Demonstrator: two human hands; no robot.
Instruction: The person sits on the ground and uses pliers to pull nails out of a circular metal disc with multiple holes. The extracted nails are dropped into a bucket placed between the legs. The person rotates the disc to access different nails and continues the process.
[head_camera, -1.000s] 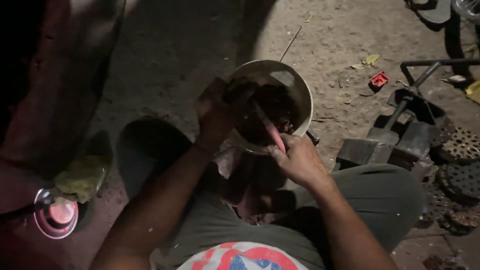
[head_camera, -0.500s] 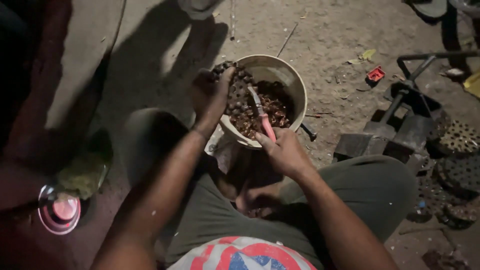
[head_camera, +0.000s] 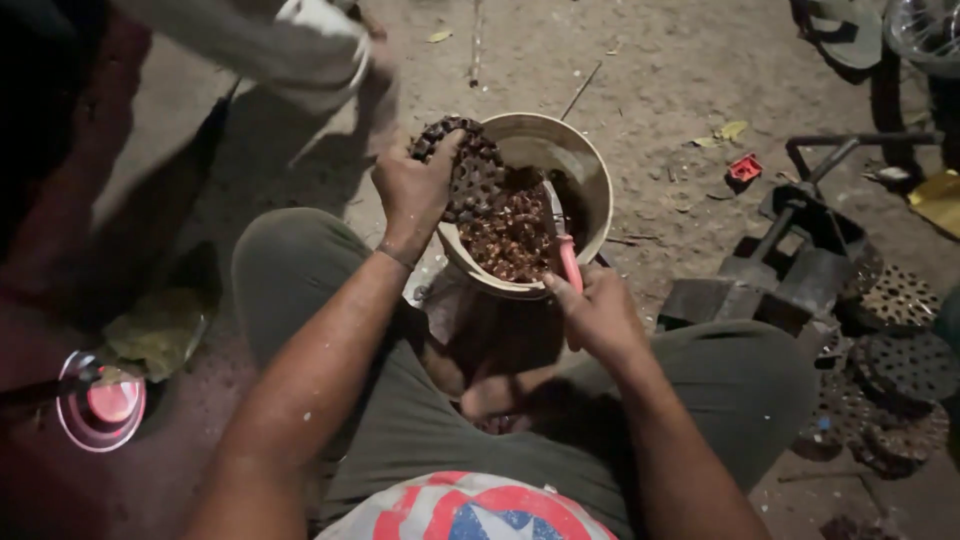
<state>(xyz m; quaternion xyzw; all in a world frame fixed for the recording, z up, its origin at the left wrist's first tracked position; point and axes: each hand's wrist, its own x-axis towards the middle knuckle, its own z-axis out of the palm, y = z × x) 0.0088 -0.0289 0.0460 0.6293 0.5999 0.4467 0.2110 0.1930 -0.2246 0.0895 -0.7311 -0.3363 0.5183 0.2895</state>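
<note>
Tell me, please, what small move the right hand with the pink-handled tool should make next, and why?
Probably a short scraping stroke across the perforated disc. The left hand holds that disc tilted over the pale bowl, which is part full of brown lumps. The right hand has its grip on the pink-handled tool, whose blade already points into the bowl near the disc, so loosened bits should fall in.

Cream bowl (head_camera: 590, 165), pink-handled tool (head_camera: 571, 266), olive trousers (head_camera: 400, 420) (shirt (head_camera: 470, 510) red-white-blue).

Bare dirt lies open beyond the bowl (head_camera: 590, 170), ahead of both hands. Right of the right hand (head_camera: 598, 315), a metal press (head_camera: 790, 265) and perforated discs (head_camera: 905, 365) block the way. Ahead-left of the left hand (head_camera: 412, 190), another person's sleeve (head_camera: 300, 45) crowds in.
</note>
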